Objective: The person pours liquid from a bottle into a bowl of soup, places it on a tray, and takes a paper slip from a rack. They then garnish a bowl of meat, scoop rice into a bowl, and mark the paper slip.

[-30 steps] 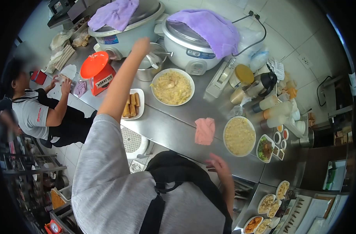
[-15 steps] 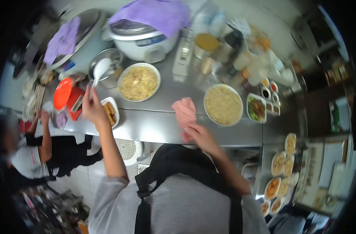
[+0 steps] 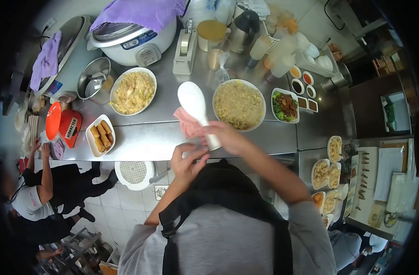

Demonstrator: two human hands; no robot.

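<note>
A white rice paddle (image 3: 193, 101) is raised in front of me, its broad end up and to the left. My right hand (image 3: 225, 137) is closed round its handle. Below and left of that grip is my left hand (image 3: 190, 161), its fingers bent and apart near the handle's lower end, with nothing clearly held. Under the paddle, a pink cloth (image 3: 184, 121) lies on the steel counter (image 3: 145, 137), partly hidden by the hands and the paddle. Two dishes of fried rice flank it: one plate (image 3: 239, 105) to the right, another (image 3: 134, 90) further left.
Fried rolls (image 3: 101, 136) fill a white dish at the counter's left front, near an orange scale (image 3: 68, 126). A rice cooker (image 3: 136, 43) and a tape dispenser (image 3: 185, 52) stand behind. Rightward are a meat-and-greens dish (image 3: 285, 105) and sauce cups (image 3: 297, 86). A co-worker (image 3: 33, 201) stands left.
The rice paddle has passed from my left hand at the left to my right hand at the middle. My left hand has come across to join it. The view has shifted rightward.
</note>
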